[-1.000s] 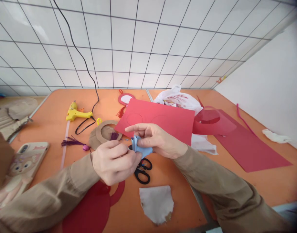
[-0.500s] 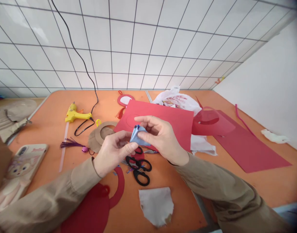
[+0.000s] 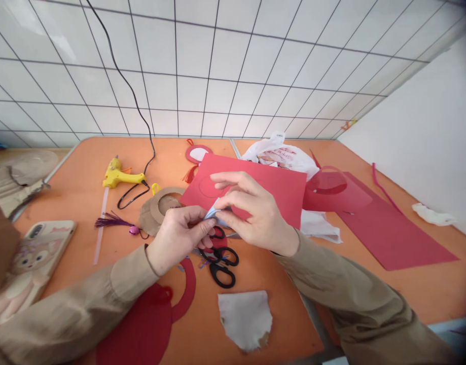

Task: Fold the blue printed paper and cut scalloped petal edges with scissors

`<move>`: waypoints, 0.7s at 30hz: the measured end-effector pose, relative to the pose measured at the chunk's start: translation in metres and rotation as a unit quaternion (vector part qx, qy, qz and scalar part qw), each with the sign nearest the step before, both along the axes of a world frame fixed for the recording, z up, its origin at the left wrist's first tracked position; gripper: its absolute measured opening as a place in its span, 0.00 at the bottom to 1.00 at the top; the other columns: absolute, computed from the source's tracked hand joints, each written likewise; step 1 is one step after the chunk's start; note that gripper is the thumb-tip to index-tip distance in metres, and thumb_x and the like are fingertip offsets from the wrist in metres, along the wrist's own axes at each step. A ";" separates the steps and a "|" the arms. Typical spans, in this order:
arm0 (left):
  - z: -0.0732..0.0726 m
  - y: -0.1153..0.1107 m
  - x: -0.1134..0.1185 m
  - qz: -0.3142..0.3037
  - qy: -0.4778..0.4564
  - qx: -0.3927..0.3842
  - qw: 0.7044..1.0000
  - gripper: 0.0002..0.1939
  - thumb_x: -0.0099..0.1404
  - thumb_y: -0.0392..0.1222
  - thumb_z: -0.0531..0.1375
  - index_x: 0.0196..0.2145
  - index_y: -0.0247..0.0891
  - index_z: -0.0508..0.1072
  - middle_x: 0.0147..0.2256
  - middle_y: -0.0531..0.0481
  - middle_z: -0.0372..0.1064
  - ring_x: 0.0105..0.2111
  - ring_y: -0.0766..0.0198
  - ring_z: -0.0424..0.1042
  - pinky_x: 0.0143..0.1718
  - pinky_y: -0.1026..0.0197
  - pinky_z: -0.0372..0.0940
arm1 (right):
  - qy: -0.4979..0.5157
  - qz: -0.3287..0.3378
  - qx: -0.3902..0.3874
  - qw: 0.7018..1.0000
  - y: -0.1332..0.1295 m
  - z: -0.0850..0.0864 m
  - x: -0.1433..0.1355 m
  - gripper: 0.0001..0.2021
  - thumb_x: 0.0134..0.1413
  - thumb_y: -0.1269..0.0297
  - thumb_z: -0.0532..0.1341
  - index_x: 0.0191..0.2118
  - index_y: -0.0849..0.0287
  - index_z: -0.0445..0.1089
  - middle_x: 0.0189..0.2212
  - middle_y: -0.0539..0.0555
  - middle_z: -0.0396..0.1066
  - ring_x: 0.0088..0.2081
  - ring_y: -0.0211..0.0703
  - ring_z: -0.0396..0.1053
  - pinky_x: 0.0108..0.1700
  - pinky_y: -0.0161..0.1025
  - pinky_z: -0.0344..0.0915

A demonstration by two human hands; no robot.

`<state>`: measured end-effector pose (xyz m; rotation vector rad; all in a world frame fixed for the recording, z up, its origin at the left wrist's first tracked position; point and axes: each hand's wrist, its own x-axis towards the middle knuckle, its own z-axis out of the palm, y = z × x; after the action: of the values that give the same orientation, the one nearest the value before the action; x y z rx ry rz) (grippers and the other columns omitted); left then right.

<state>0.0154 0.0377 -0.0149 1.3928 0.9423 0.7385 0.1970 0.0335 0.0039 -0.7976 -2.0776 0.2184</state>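
Observation:
Between my hands, above the middle of the table, is a small folded light-blue piece [image 3: 213, 212], cloth or paper; I cannot tell which. My left hand [image 3: 181, 234] pinches its left end between thumb and fingers. My right hand [image 3: 255, 213] has its thumb and fingertips on the other side of the piece, its upper fingers raised and curved and hiding part of it. Beneath the hands lie black-handled scissors [image 3: 222, 276] and a sheet of red card [image 3: 263, 175] with a circle drawn on it. A greyish-white cloth scrap [image 3: 246, 319] lies nearer me.
At the back left lies a yellow glue gun [image 3: 120, 175] with a black cord. Nearby are a purple tassel [image 3: 114, 223], cardboard rings [image 3: 154, 210] and a phone [image 3: 42, 253]. A white plastic bag [image 3: 284, 154] and dark red sheets [image 3: 392, 228] lie to the right.
My right hand's fingers have lifted and shifted on the blue piece, which now shows flatter and more hidden. My left hand keeps its pinch. The view has tilted slightly.

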 end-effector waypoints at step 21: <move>-0.008 0.001 0.000 -0.020 0.003 0.028 0.999 0.11 0.60 0.44 0.62 0.25 0.34 0.71 0.19 0.51 0.71 0.18 0.68 0.72 0.21 0.67 0.68 | 0.028 0.023 -0.112 0.993 0.004 0.002 0.003 0.07 0.53 0.73 0.62 0.28 0.56 0.70 0.39 0.57 0.77 0.47 0.51 0.72 0.49 0.53 0.69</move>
<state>0.0156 0.0384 -0.0231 1.4588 0.9015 0.7365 0.2001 0.0371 0.0063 -0.8672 -2.0435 0.5019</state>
